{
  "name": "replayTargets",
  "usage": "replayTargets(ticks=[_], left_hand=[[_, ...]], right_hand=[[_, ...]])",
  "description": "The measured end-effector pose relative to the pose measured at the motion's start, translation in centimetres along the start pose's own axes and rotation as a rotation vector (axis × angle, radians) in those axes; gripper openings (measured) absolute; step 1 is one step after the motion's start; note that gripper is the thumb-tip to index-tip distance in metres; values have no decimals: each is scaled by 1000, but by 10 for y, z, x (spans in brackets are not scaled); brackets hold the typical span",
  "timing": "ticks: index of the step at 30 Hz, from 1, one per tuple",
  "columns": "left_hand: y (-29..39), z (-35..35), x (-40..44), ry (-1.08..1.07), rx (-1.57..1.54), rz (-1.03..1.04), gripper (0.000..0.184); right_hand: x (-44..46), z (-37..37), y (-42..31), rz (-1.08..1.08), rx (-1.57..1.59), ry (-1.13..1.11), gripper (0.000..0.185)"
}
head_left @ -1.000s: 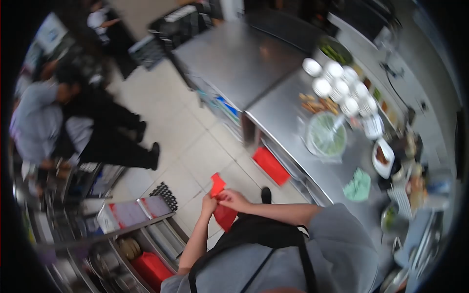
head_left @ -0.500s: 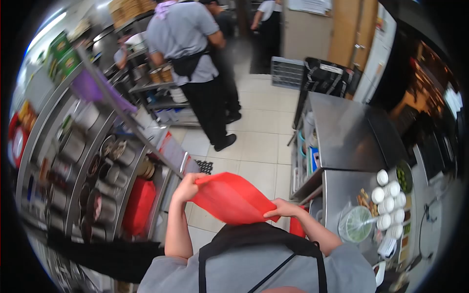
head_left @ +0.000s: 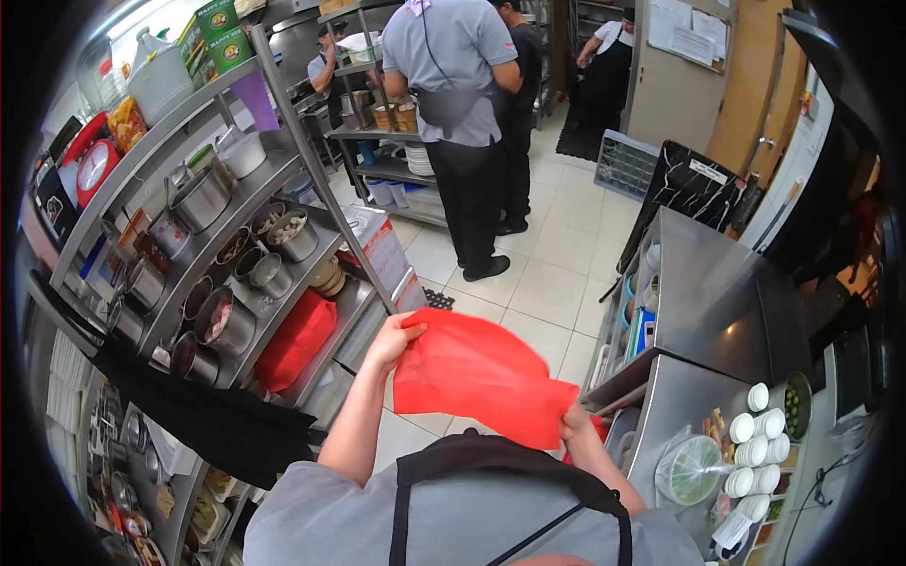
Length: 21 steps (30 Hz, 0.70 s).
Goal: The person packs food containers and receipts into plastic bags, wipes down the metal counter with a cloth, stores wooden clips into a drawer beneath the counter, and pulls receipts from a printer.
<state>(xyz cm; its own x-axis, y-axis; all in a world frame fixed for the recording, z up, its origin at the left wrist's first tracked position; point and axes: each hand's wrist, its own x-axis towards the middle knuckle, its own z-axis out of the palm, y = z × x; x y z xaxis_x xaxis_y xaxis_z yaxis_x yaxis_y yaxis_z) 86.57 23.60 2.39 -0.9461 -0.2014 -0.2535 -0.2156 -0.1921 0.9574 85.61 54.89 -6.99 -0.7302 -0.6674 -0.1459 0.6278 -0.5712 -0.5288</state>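
A red cloth-like sheet is spread out in front of my chest, held at both sides. My left hand grips its upper left corner, thumb over the edge. At the lower right edge, my right hand is closed on the sheet, its fingers partly behind the material. Another red item lies on the shelf to the left. Part of a further red item shows just beyond my right hand.
Metal shelving with pots stands at left. On the right are a steel counter, stacked white cups and a plastic-covered green bowl. Several people stand ahead, one in a grey shirt nearest. A black crate sits on the floor.
The view has swung left. The red sheet, bunched between my hands a second ago, is now opened out, with my hands apart. Since the middle frame, its right side has lifted and spread wider.
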Motion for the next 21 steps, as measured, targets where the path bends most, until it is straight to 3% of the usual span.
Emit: replayTargets(ticks=[2,3,6,8,10,11,13,21], left_hand=[[3,0,3,-112,-39,44,20],[4,2,5,-118,-33,41,20],[-2,13,12,-115,-18,40,23],[-7,26,23,-205,-23,28,23],[2,46,19,-201,45,39,21],[3,52,20,-230,85,59,21],[9,63,21,-285,131,67,21],[16,78,27,-356,144,115,24]], right_hand=[[-14,16,-21,-408,-258,-199,52],[-20,22,-32,-258,-118,-54,59],[-28,6,-39,-251,102,-86,63],[-41,-24,-39,-241,87,-74,59],[-47,-52,-32,-274,243,124,37],[-50,-48,-34,-276,243,125,37],[-65,-25,-46,-367,-55,278,13],[-93,2,-58,-431,-131,217,20]])
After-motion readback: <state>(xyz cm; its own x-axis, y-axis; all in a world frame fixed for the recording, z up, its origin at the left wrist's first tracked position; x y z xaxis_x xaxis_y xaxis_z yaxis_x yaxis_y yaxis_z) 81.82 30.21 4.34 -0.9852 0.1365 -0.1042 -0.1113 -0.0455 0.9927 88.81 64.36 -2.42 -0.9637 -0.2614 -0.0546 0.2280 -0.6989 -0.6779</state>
